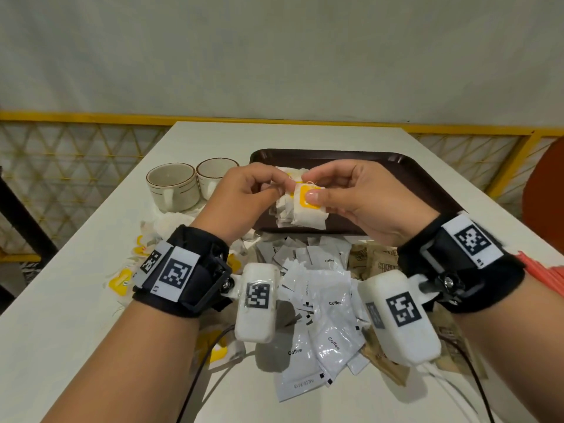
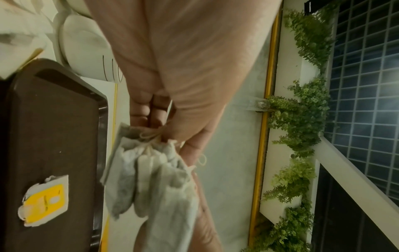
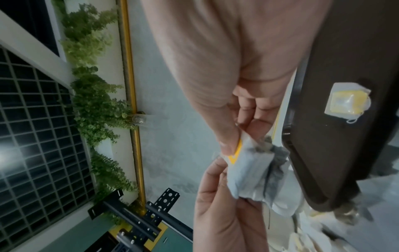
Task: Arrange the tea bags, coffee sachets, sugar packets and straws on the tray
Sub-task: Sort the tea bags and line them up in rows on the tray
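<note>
Both hands hold a bunch of white tea bags (image 1: 300, 215) just above the front edge of the dark brown tray (image 1: 412, 178). My left hand (image 1: 273, 186) pinches the gathered tops and strings of the tea bags (image 2: 151, 179). My right hand (image 1: 308, 187) pinches the front bag's yellow tag (image 1: 305, 206) between thumb and fingers; in the right wrist view the right hand (image 3: 235, 141) grips the bunch (image 3: 254, 172) from above. A single tea bag with a yellow tag (image 2: 45, 201) lies flat on the tray. White coffee sachets (image 1: 326, 315), brown sugar packets (image 1: 375, 261) and red straws (image 1: 546, 270) lie on the table.
Two beige cups (image 1: 172, 184) stand left of the tray. Loose yellow-tagged tea bags (image 1: 122, 282) are scattered at the table's left. A yellow railing (image 1: 91, 117) runs behind the table. Cables trail from the wrist cameras near the front edge.
</note>
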`<state>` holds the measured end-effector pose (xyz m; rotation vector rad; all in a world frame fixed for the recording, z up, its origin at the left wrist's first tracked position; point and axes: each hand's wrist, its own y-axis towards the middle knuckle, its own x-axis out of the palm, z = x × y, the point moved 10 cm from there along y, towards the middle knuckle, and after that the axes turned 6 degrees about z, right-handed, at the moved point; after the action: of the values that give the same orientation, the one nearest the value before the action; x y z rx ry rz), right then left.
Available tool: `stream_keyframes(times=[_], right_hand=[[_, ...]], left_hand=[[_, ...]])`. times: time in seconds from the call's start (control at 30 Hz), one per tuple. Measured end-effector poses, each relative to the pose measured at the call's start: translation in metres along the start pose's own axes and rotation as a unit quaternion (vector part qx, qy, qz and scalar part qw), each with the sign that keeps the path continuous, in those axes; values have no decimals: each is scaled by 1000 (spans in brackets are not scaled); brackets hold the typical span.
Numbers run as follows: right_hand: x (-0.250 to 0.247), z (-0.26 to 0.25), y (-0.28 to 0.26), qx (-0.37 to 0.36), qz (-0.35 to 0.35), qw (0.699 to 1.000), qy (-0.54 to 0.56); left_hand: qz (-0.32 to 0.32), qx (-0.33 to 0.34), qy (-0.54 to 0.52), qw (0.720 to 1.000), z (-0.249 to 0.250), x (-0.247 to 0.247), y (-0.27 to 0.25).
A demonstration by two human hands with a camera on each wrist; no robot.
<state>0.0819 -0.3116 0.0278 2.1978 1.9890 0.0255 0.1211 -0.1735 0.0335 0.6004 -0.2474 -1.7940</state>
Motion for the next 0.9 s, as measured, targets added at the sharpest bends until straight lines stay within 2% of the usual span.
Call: stream_keyframes(times=[0.23,0.4,0.53,0.63,0.8,0.83,0.9], right_hand=[[-11,0,6,-13,50,999,-5],[-6,0,6,-13,50,998,-23],[-2,5,10,2,46,998,-47],[-4,5,14,25,43,999,-22],[-13,9,25,80,22,996,20],[-19,13,32,86,29,996,-8],[-31,24,46,97,27,985,-137]], left_hand=[[19,-5,0,1000,0,-4,0],[17,-14,-18,1000,-2,-1,-1],[-10,8,-41,999,5,4,-3],[-33,4,-7,999,1,10,-2],[25,1,4,1000,-5,-4,3],[40,0,3,999,-6,-7,4],[60,-2,17,998,-8,-11,5]])
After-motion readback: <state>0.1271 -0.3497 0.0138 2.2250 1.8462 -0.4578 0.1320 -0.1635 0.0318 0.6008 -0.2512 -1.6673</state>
